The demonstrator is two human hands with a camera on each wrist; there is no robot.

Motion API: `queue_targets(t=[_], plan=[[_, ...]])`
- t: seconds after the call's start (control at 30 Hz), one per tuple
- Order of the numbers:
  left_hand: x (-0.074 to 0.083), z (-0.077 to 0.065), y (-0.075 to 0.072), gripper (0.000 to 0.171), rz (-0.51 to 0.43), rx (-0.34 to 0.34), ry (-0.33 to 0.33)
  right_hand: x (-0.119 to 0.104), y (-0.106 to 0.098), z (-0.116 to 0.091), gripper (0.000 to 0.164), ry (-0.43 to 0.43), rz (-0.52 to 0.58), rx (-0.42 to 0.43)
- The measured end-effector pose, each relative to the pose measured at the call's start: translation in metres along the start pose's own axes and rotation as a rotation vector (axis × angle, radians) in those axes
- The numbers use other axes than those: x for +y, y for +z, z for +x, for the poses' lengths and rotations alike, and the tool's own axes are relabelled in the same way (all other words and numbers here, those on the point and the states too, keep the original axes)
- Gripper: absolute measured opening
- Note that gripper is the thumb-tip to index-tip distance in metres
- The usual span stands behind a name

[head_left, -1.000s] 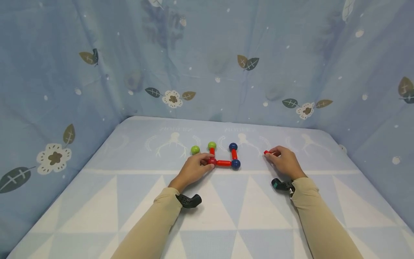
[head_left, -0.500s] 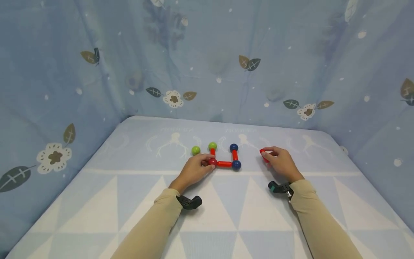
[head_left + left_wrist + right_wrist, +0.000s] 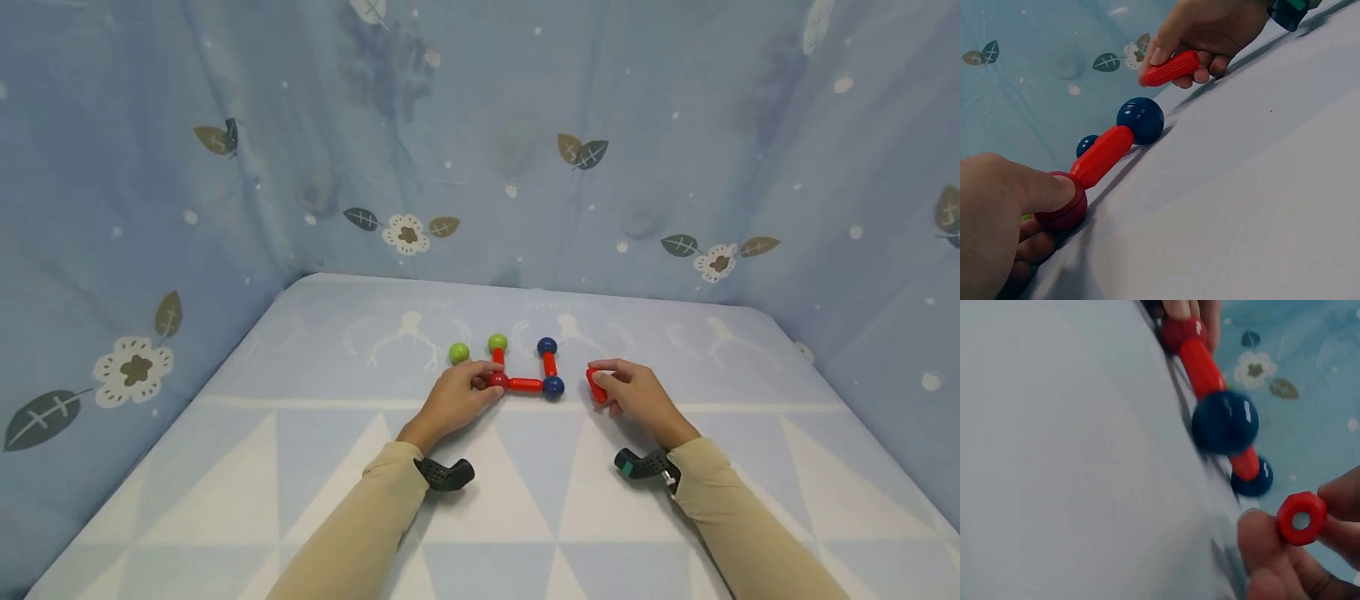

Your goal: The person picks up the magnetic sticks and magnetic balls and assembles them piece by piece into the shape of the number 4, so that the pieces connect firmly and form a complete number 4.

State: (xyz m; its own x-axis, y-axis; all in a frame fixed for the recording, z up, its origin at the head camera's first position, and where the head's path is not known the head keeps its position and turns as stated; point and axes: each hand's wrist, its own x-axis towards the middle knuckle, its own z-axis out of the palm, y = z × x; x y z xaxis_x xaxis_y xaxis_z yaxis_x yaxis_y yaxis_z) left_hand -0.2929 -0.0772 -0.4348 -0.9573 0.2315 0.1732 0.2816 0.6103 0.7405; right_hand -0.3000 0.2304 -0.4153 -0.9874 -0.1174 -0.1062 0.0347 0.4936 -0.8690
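Observation:
On the table, red rods and balls are joined into a U. My left hand pinches its dark red ball at the near left corner between thumb and fingers. From there one red rod runs right to a blue ball, and others lead back to a green ball and a second blue ball. Just right of the U, my right hand holds a loose red rod by thumb and fingertips. Its silvery end faces the camera in the right wrist view.
A separate green ball lies left of the U, just beyond my left hand. The pale patterned tabletop meets a blue flowered cloth at the back and sides. Each wrist wears a black camera mount.
My right hand has come left and nearer with the loose red rod, turning it so more of its length shows. My left hand stays on the dark red ball.

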Motion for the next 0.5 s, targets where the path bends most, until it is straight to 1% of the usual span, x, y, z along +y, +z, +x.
queue_targets(t=[0.2,0.37,0.5], plan=[[0.002,-0.002,0.003,0.035,0.007,-0.001,0.011,-0.003,0.017,-0.007,0.038,0.004,0.088,-0.058],[0.003,0.000,0.002,0.036,0.009,-0.012,0.024,-0.007,0.020,-0.011,0.037,0.010,0.192,-0.099],[0.004,0.000,0.000,0.036,0.004,0.008,0.020,-0.011,0.023,-0.011,0.037,-0.001,0.244,-0.135]])
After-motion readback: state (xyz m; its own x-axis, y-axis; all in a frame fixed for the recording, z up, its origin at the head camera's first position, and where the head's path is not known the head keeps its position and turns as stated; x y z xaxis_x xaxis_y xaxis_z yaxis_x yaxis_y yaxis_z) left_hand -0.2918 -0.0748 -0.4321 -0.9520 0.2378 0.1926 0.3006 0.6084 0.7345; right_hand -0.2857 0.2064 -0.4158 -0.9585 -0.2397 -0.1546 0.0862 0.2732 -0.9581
